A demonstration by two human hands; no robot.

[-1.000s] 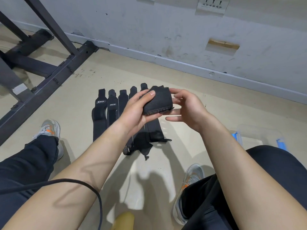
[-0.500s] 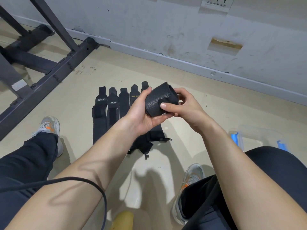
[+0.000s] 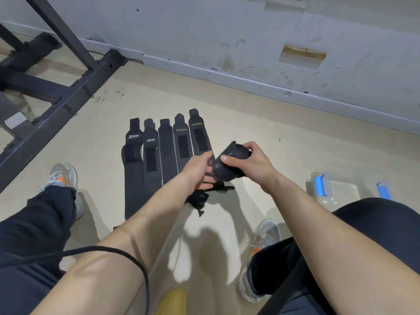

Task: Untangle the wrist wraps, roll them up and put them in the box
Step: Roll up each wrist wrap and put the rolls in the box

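Holding a rolled wrist wrap (image 3: 227, 171) in my right hand (image 3: 247, 162), I sit above a pale floor (image 3: 250, 133). My right thumb lies across the near side of the black roll and my fingers curl over its far end, so that hand grips it firmly in the air. My left hand (image 3: 197, 167) is just beside the roll on its left, fingers loose and nearly straight, gripping nothing; its fingertips reach under the roll, and I cannot tell whether they touch it.

Beyond and to the left of my left hand, five flat wrist wraps (image 3: 168, 155) lie side by side on the floor, their narrow ends pointing away from me. Directly beneath my left hand sits a small black bunch of straps (image 3: 200, 201).

To the right of my right hand, near my right knee, a clear plastic box (image 3: 345, 189) with blue latches (image 3: 319, 185) stands on the floor, well apart from the roll.

My left shoe (image 3: 61, 178) is far left of my hands and my right shoe (image 3: 263, 242) is nearer me, below my right forearm. A dark metal frame (image 3: 68, 96) stands far left, against a scuffed grey wall (image 3: 227, 42).
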